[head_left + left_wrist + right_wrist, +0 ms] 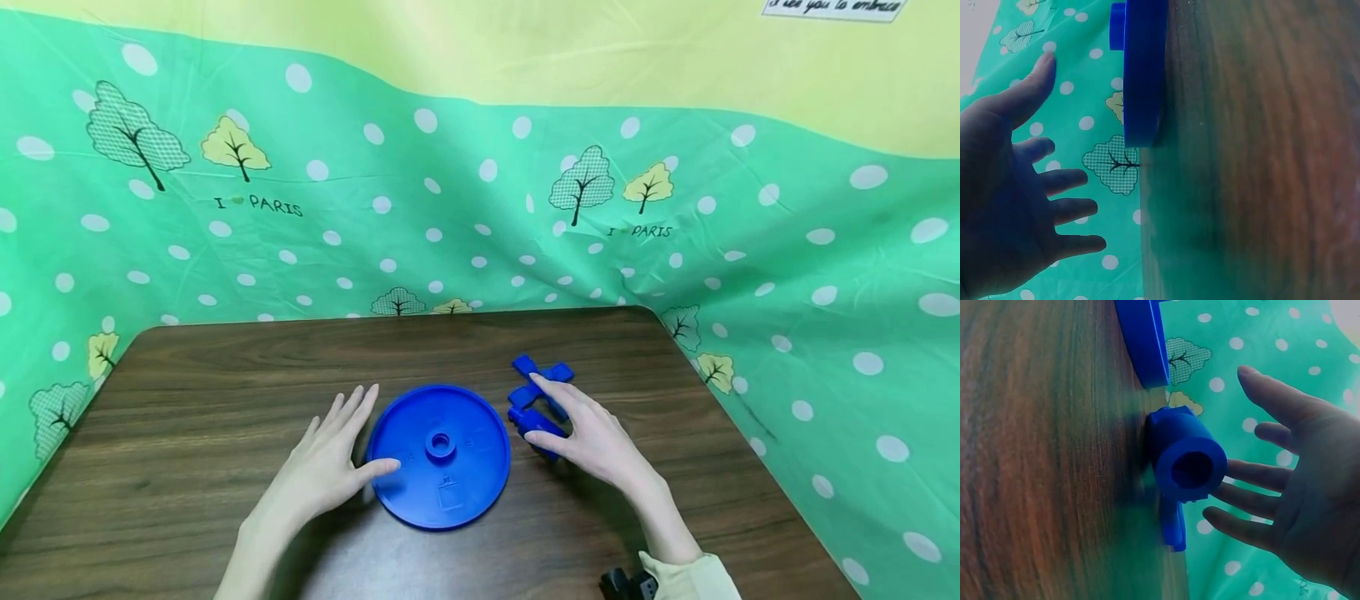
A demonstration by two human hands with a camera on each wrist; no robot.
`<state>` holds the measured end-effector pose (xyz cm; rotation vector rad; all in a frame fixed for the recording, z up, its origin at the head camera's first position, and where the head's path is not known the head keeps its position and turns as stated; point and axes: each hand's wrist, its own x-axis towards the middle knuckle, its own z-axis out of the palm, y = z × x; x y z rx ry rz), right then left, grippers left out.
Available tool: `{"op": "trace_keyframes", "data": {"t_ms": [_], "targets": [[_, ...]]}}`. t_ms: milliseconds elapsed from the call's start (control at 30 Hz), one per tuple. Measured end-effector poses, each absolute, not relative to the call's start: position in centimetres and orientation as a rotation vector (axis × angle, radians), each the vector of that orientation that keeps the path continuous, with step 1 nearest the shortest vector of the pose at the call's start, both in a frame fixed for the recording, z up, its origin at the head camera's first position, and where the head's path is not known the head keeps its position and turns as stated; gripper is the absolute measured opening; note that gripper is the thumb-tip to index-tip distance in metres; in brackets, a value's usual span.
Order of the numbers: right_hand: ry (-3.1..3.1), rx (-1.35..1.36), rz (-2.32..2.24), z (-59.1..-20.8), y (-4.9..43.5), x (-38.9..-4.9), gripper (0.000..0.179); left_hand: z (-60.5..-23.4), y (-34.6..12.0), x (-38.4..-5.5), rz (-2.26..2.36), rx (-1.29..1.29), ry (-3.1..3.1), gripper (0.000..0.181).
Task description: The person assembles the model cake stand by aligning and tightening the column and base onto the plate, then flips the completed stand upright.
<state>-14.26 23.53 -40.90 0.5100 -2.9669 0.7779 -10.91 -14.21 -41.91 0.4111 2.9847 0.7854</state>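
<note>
Facing you and wrapping round both sides is a cloth (465, 183), yellow above and green below, printed with white dots and trees. Before it spreads your dark wood-grained table (187, 433), which carries three blue parts. Largest of these is the round disc (468, 471), lying flat between your hands, near the middle of the table.

Your left hand (330, 458) is beside the disc's left edge, its thumb reaching over the rim in the head view. Its grip is wide, the fingers spread and nearly straight, with hold of nothing. Your right hand (592, 429) hovers to the right of the disc, over the two smaller parts. Its grip is also wide, thumb well away from the extended fingers, with nothing clasped; you cannot tell whether any fingertip touches a part.

Below that hand your pale sleeve (693, 579) comes into view. Next in size is the cross-shaped piece (523, 395), flat on the table beyond the disc's right side and partly covered by your right fingers. Just on your side of it lies the hollow cylinder (542, 427), tipped on its side under your right thumb, its round opening plain in the right wrist view. Smallest is the raised hub (440, 457) at the disc's centre.
</note>
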Motion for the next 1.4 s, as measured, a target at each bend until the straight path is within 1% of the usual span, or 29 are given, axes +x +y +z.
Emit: {"op": "trace_keyframes", "data": {"t_ms": [333, 600, 1400], "targets": [[-3.016, 0.507, 0.756, -41.3, 23.5, -14.3, 0.076, -42.2, -14.3, -10.7, 0.759, 0.417, 2.905, 0.108], [-3.066, 0.547, 0.71, -41.6, 23.3, -14.5, 0.073, -42.5, -14.8, -10.2, 0.768, 0.411, 2.877, 0.11], [-3.151, 0.572, 0.674, -42.2, 23.6, -14.8, 0.071, -42.6, -14.6, -10.2, 0.727, 0.317, 2.755, 0.107]]}}
